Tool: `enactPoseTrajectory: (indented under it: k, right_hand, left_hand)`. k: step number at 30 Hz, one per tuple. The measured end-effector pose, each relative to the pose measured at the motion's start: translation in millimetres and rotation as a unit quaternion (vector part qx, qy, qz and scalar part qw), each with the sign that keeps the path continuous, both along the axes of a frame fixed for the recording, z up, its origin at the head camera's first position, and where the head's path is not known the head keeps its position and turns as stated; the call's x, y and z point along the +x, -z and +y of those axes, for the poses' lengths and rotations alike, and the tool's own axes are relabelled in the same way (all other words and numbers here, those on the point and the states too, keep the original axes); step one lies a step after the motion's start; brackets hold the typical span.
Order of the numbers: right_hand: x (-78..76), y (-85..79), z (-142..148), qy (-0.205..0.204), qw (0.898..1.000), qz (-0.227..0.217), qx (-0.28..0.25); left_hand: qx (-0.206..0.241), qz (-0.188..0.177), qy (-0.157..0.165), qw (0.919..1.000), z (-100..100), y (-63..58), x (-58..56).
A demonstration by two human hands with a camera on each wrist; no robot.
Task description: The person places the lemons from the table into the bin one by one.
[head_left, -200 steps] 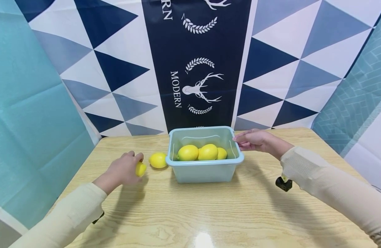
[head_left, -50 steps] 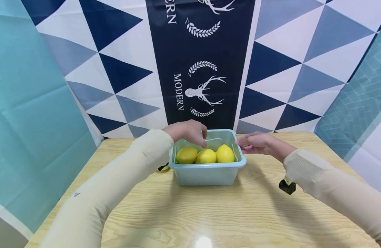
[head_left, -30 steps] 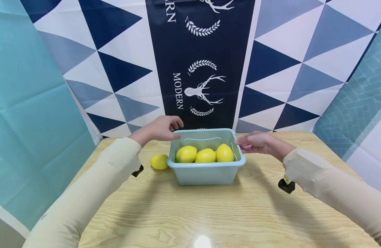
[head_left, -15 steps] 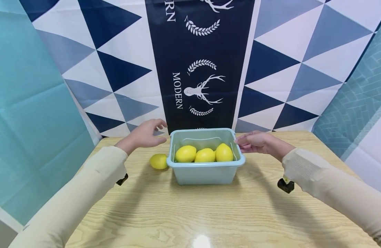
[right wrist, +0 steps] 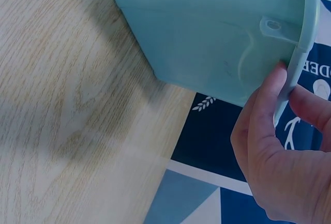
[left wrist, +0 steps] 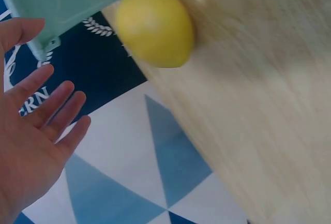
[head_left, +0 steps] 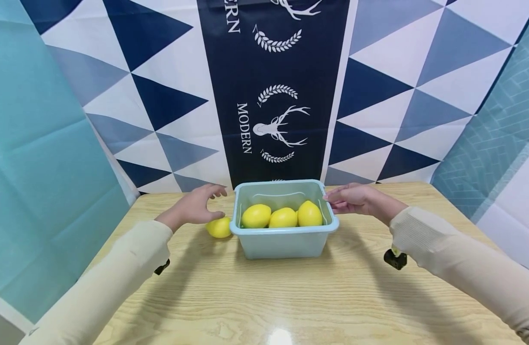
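Note:
My left hand (head_left: 196, 206) is held above the table, just left of the bin, with fingers spread and nothing in its grasp. Partly behind its thumb in the head view, a loose lemon (head_left: 219, 229) lies on the wood by the bin's left wall. The left wrist view shows this lemon (left wrist: 155, 27) apart from the extended fingers (left wrist: 62, 110). My right hand (head_left: 354, 197) pinches the right rim of a light blue plastic bin (head_left: 286, 245), thumb on one side and fingers beneath. Inside the bin sit several lemons (head_left: 283, 218), one mostly hidden behind the others.
The wooden table (head_left: 264, 297) ends at the back against a patterned cloth (head_left: 273, 96) in navy, white and grey-blue. Teal cloth (head_left: 53, 167) hangs along the left side. A small black device (head_left: 395, 258) is worn under the right wrist.
A lemon my left hand held earlier has gone into the bin. Since then that hand has withdrawn leftward from over the bin and lowered beside the loose lemon. My right hand stays on the rim.

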State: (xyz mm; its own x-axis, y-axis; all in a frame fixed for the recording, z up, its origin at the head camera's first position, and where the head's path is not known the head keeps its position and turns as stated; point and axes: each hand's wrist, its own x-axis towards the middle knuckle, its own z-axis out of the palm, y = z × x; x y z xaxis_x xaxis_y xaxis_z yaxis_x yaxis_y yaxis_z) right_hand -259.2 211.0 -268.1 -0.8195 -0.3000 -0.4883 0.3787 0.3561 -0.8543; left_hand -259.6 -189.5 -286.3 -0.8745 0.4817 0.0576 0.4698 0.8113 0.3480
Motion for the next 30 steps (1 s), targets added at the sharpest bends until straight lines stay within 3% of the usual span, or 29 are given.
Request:
enactPoseTrajectory:
  k: [13, 18, 30]
  right_hand:
    - [0.2, -0.5, 1.9, 0.011, 1.000, -0.002, -0.008]
    - [-1.4, 1.2, 0.8, 0.008, 1.000, -0.002, -0.002]
    - [-5.5, 2.2, 2.2, 0.008, 1.000, -0.001, 0.010]
  left_hand:
    - [-0.011, -0.024, 0.041, 0.9988, -8.2, 33.8, -6.7]
    - [-0.024, -0.028, 0.051, 0.9980, -8.3, 39.7, -5.8]
    - [-0.041, 0.005, 0.084, 0.9956, -6.9, 51.8, -11.1]
